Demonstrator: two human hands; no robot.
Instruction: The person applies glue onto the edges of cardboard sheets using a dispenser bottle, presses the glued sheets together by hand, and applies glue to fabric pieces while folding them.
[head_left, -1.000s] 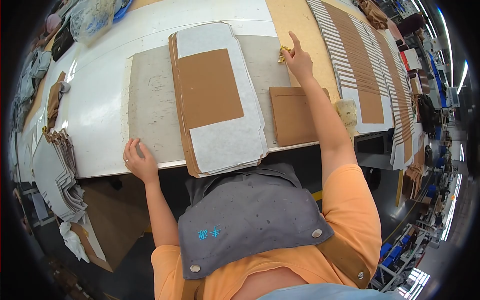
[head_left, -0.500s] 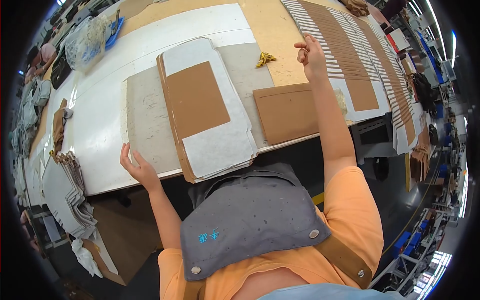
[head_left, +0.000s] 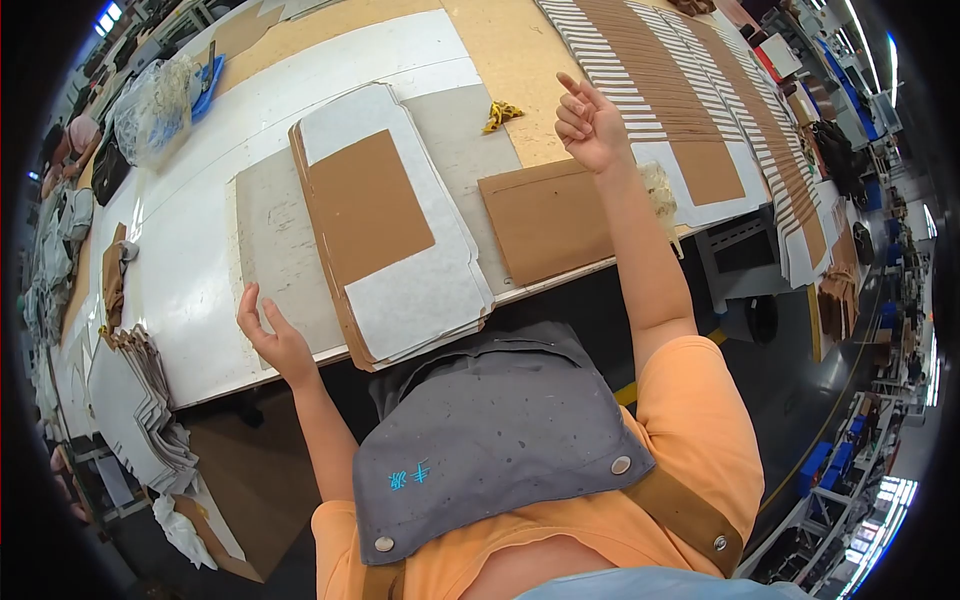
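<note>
My left hand (head_left: 275, 338) is open above the table's front edge, fingers up and apart, with nothing in it. To its right lies a stack of white-and-brown cut sheets (head_left: 415, 305), a brown rectangle (head_left: 370, 205) on its top face. The stack rests on a grey board (head_left: 275, 215) and juts slightly over the front edge. My right hand (head_left: 595, 128) is raised beside rows of overlapped white-and-brown pieces (head_left: 690, 125). Its index finger points out, the other fingers are partly bent, and I see nothing held. Below it a brown sheet (head_left: 545, 220) lies partly behind my forearm.
A yellow-and-black cloth (head_left: 502, 116) lies at mid-table. At the far left are a clear plastic bag (head_left: 155, 115) and a blue tray (head_left: 208, 88). Folded grey-white pieces (head_left: 135, 400) hang over the left front edge. A cardboard box (head_left: 250, 480) stands below.
The view has turned slightly, so the table's contents sit further left. My right hand has moved left, away from the overlapped rows, its index finger straighter. The left hand is slightly nearer the stack.
</note>
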